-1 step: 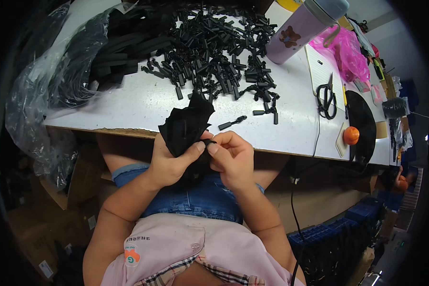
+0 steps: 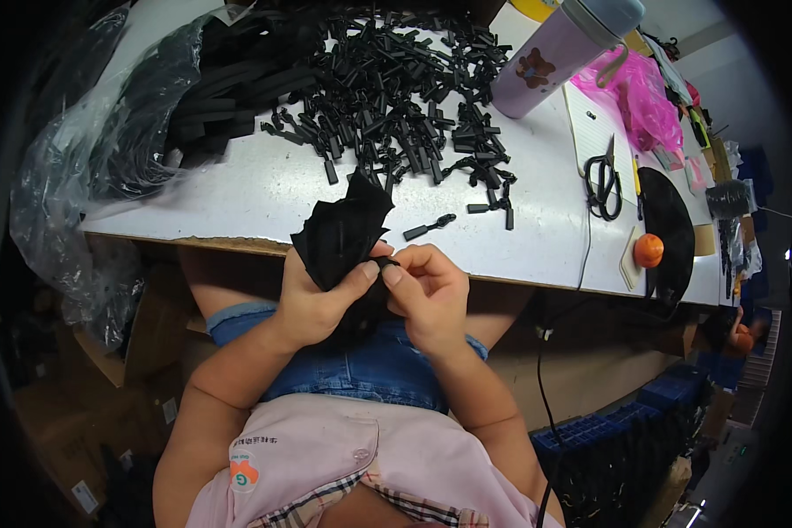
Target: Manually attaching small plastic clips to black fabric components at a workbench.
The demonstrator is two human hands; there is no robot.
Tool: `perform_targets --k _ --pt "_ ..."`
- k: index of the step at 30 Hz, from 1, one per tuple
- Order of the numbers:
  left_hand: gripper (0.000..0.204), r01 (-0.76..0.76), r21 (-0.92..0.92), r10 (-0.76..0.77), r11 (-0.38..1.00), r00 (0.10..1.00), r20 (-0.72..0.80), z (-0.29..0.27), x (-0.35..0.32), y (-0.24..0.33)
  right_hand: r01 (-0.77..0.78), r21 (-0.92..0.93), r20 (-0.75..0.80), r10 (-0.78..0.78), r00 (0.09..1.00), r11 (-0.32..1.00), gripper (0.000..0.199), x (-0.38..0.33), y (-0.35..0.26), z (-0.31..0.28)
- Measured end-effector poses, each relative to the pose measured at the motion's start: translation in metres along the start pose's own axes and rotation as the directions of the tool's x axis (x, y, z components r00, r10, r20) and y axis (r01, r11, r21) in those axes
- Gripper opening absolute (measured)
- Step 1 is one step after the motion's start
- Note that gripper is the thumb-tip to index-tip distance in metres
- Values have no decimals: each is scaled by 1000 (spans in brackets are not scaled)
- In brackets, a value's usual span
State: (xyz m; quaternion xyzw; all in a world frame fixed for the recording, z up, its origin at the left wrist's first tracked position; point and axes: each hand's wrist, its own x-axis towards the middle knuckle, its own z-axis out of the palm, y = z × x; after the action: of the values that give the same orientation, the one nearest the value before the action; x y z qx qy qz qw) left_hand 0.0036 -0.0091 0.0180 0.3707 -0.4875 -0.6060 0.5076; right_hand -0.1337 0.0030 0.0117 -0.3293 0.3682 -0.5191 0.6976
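Gathered in my left hand [image 2: 312,304] is a bunch of black fabric strips [image 2: 343,231], their cut ends fanned out above the fingers. My right hand [image 2: 431,295] meets it thumb to thumb, pinching a small dark part at the side of the bunch. Whether that part is cloth or a zipper piece is too small to tell. Both hands are over my lap, close to the table's front edge. A single black zipper pull [image 2: 429,227] lies on the table just beyond them. Behind it spreads a large heap of similar zipper pulls [image 2: 396,97].
More black strips [image 2: 211,114] lie at the left beside clear plastic wrap [image 2: 106,167] that hangs over the edge of the white table [image 2: 238,198]. At the right are a lilac bottle [image 2: 550,62], black scissors [image 2: 603,187], an orange fruit [image 2: 649,251] and a pink plastic bag [image 2: 642,97].
The black strips in my left hand have tilted very slightly to the left. Both hands keep the same grip.
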Motion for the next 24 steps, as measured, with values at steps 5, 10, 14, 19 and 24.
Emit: perform_targets --k 5,10,14,19,24 --pt "19 -56 64 62 996 993 -97 9 -4 -2 390 -339 -37 -426 904 856 6 -3 15 5" --pt "18 -72 98 84 993 989 -120 9 -3 -4 100 24 -85 -98 992 995 6 -3 9 2" --pt "17 1 6 0 1000 991 -131 12 -2 -4 381 -376 -56 -432 900 844 6 0 15 4" --pt "17 -23 17 26 1000 988 -153 15 -2 -5 493 -528 -7 -584 811 692 7 2 20 2" --pt "17 -49 49 56 998 986 -157 16 -2 -5 442 -392 -47 -497 867 807 7 3 17 3"
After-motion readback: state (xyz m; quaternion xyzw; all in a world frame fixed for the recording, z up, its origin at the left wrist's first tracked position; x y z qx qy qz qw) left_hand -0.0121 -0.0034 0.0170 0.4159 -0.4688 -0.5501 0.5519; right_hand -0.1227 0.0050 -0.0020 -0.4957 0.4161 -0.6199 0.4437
